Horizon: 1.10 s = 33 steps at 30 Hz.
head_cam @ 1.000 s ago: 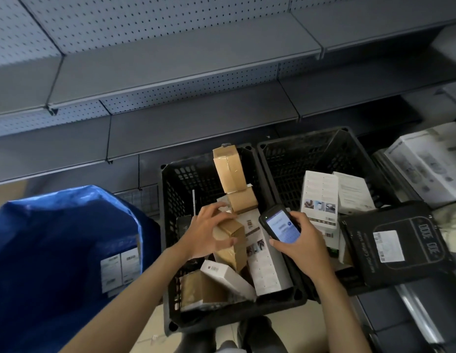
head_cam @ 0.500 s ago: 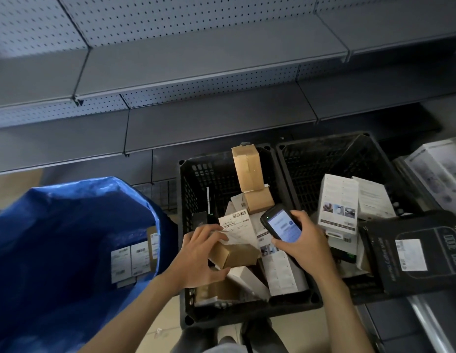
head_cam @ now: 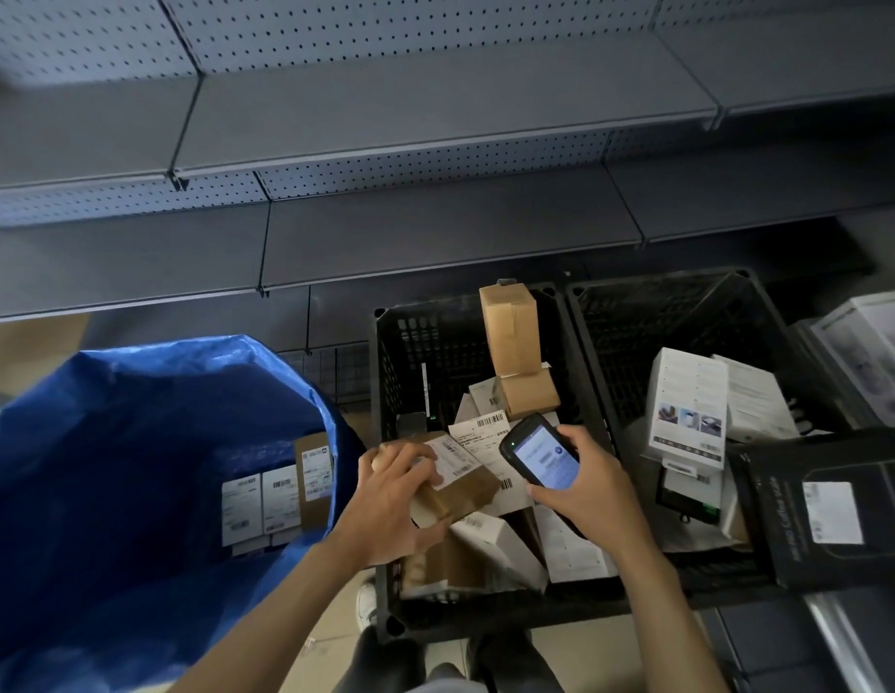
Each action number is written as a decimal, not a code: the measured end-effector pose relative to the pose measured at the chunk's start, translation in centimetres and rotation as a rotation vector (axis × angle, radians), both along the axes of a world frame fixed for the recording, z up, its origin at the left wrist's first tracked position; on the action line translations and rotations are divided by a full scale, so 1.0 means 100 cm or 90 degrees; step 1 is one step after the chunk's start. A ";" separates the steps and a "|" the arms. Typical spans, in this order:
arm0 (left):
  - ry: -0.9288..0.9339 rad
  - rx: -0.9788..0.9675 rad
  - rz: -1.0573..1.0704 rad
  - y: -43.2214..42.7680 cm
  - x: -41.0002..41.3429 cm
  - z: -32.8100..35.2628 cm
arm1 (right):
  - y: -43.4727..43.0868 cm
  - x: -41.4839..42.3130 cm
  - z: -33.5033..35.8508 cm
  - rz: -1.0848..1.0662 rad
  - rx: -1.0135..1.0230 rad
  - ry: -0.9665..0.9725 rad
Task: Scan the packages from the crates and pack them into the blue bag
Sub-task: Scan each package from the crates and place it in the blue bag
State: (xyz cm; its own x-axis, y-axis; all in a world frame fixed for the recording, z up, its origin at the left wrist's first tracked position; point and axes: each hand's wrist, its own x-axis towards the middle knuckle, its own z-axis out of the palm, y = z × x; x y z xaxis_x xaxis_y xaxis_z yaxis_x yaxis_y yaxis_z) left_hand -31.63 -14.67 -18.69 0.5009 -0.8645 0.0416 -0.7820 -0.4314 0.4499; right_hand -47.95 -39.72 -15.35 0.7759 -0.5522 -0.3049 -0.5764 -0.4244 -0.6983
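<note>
Grip of left hand (head_cam: 390, 502) around barcode-labelled brown box (head_cam: 463, 487), of right hand (head_cam: 583, 490) around scanner (head_cam: 540, 457); writing illegible.

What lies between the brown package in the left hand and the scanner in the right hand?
In the head view, a white slip with barcodes lies between the brown package and the scanner, resting inside the black crate.

Left hand (head_cam: 390, 497) and right hand (head_cam: 585, 487) both curled, gripping; forearms extended forward
</note>
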 end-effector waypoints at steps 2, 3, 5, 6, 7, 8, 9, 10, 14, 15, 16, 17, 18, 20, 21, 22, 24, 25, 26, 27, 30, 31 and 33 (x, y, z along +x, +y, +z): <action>-0.038 -0.002 -0.025 0.005 0.006 0.001 | 0.003 0.004 0.002 0.022 -0.013 0.018; -0.058 0.003 -0.043 0.009 0.010 0.001 | 0.005 0.006 0.003 0.036 -0.021 0.026; -0.099 0.025 -0.081 0.020 0.018 0.002 | 0.008 0.013 0.012 0.076 -0.047 0.038; -0.118 0.035 -0.098 0.026 0.022 0.003 | 0.009 0.017 0.016 0.098 -0.063 0.044; -0.135 0.040 -0.114 0.032 0.026 0.004 | 0.010 0.022 0.022 0.120 -0.077 0.050; -0.152 0.039 -0.131 0.037 0.030 0.006 | 0.010 0.026 0.027 0.141 -0.087 0.060; -0.171 0.035 -0.147 0.042 0.035 0.007 | 0.011 0.030 0.033 0.166 -0.098 0.076; -0.191 0.028 -0.162 0.047 0.040 0.009 | 0.011 0.035 0.039 0.192 -0.108 0.101; -0.249 -0.011 -0.180 0.063 0.064 0.016 | 0.021 0.053 0.068 0.282 -0.135 0.209; -0.255 -0.019 -0.181 0.067 0.069 0.017 | 0.025 0.056 0.075 0.289 -0.137 0.218; -0.260 -0.025 -0.182 0.071 0.074 0.019 | 0.031 0.058 0.081 0.289 -0.138 0.220; -0.265 -0.028 -0.184 0.074 0.078 0.020 | 0.036 0.059 0.086 0.287 -0.137 0.219; -0.272 -0.031 -0.188 0.076 0.083 0.022 | 0.040 0.060 0.090 0.282 -0.135 0.217; -0.285 -0.031 -0.200 0.080 0.092 0.025 | 0.048 0.059 0.097 0.264 -0.129 0.208; -0.291 -0.030 -0.207 0.081 0.096 0.026 | 0.051 0.058 0.100 0.253 -0.129 0.201; -0.299 -0.031 -0.214 0.081 0.099 0.026 | 0.053 0.056 0.102 0.244 -0.132 0.195; -0.304 -0.044 -0.229 0.081 0.104 0.027 | 0.058 0.052 0.109 0.229 -0.144 0.192; -0.301 -0.051 -0.237 0.081 0.106 0.027 | 0.060 0.050 0.112 0.221 -0.145 0.192; -0.299 -0.051 -0.243 0.081 0.108 0.027 | 0.061 0.047 0.114 0.211 -0.141 0.191; -0.299 -0.045 -0.246 0.081 0.109 0.027 | 0.061 0.045 0.117 0.203 -0.135 0.188; -0.295 -0.017 -0.247 0.081 0.109 0.028 | 0.061 0.039 0.120 0.193 -0.113 0.176; -0.295 -0.004 -0.245 0.080 0.109 0.029 | 0.061 0.038 0.121 0.192 -0.107 0.173; -0.306 0.018 -0.237 0.079 0.106 0.034 | 0.059 0.037 0.121 0.194 -0.094 0.165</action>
